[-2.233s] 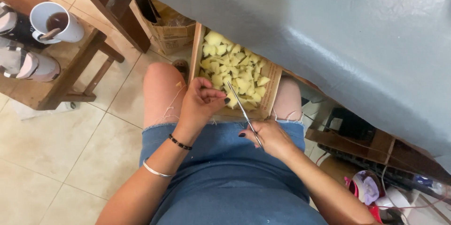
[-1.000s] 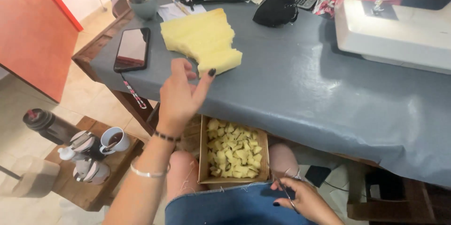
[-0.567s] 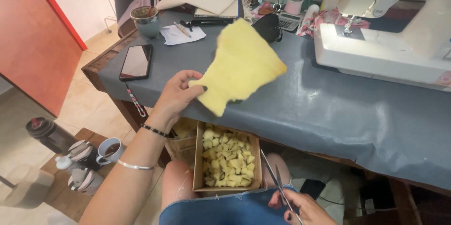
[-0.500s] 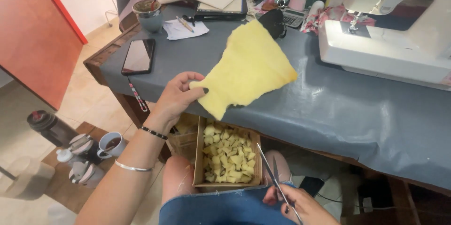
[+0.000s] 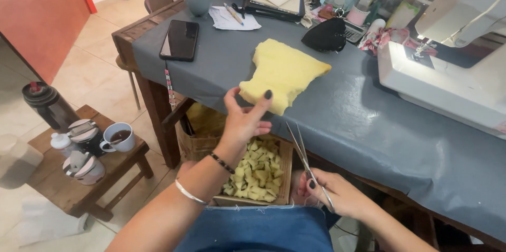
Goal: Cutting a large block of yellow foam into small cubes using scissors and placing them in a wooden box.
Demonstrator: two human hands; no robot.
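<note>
Left hand (image 5: 243, 121) pinched edge of yellow foam sheet (image 5: 282, 74), flat on gray table (image 5: 369, 120). Right hand (image 5: 337, 194) gripped scissors (image 5: 305, 156), blades slightly apart, near box w/ yellow bits (image 5: 257, 173).

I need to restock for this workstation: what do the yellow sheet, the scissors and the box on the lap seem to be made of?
The yellow sheet looks like soft foam or thick fleece: matte, bending limply where the left hand pinches it. The scissors in the right hand seem to be bare metal, thin and shiny grey. The box looks like unfinished wood, with plain brown walls, holding small yellow pieces of similar stuff.
</note>
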